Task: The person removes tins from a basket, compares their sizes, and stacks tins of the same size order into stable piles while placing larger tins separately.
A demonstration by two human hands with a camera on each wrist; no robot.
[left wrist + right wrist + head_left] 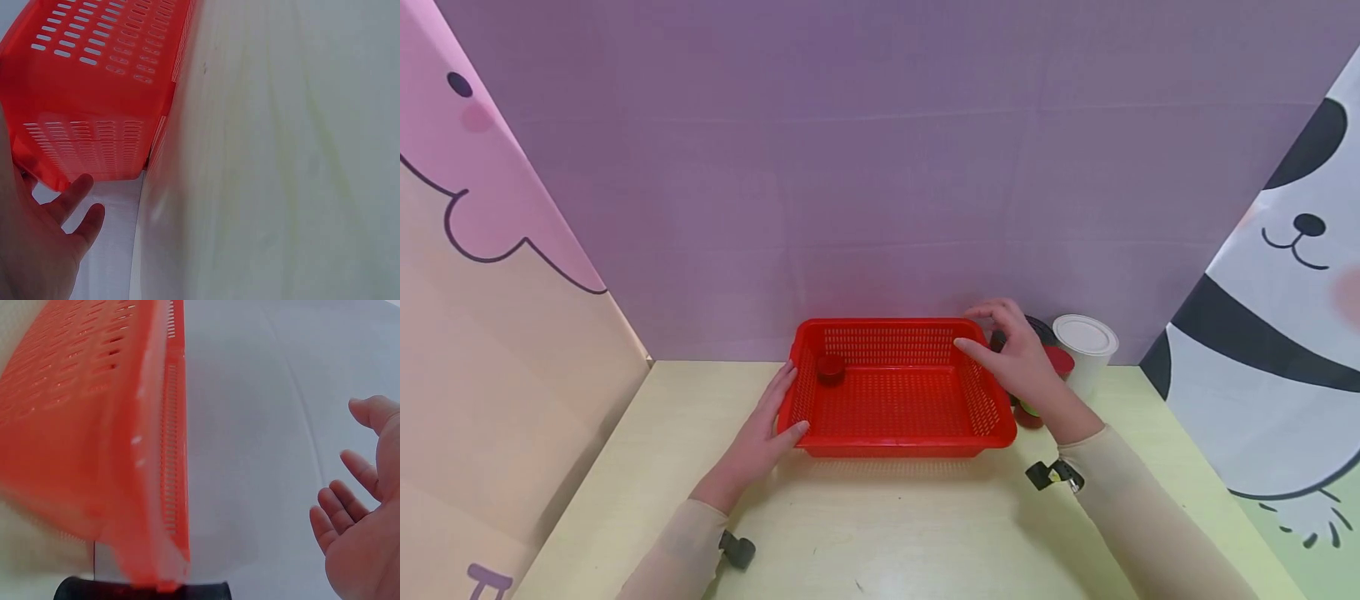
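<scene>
A red plastic basket (895,447) with slotted walls stands on the table near the back wall. Inside it, at the back left, lies a small round dark-red object (831,369). My left hand (762,437) rests along the basket's left side, its fingers extended outside and the thumb over the rim. In the left wrist view, two fingertips (92,220) are apart from the wall, while others are partly hidden by the rim. My right hand (1018,354) is spread above the back right corner, holding nothing. The right wrist view shows it apart from the basket.
Right of the basket, partly behind my right hand, stand a white canister (1084,337) with a white lid, a red-topped container (1060,361) and a black round object (1041,330). A purple wall rises behind; printed panels flank the table (880,533).
</scene>
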